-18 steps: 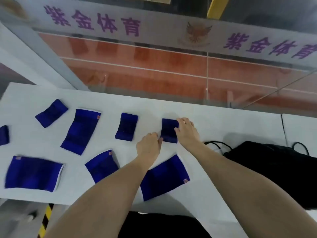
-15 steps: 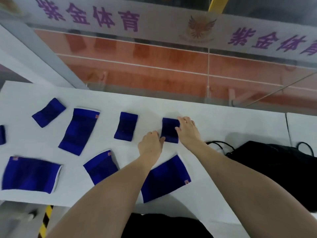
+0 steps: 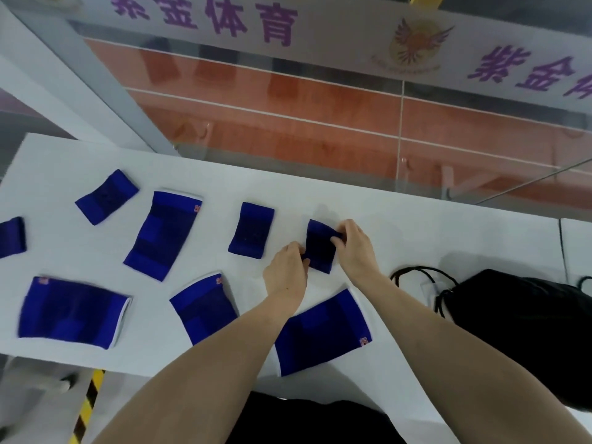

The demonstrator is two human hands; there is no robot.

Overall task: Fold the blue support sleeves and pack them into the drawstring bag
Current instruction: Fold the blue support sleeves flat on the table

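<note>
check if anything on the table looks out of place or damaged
Nothing stands out. The blue sleeves lie scattered at mixed angles on the white table, none visibly torn. Both hands, left hand and right hand, pinch one small sleeve. The black drawstring bag lies slumped at the right.

Both hands grip 1 small dark sleeve (image 3: 320,245) on white table (image 3: 416,225): left hand (image 3: 286,273) at its near-left edge, right hand (image 3: 355,248) at its far-right. Black drawstring bag (image 3: 525,328) right of it; 7 other blue sleeves left and near.
</note>
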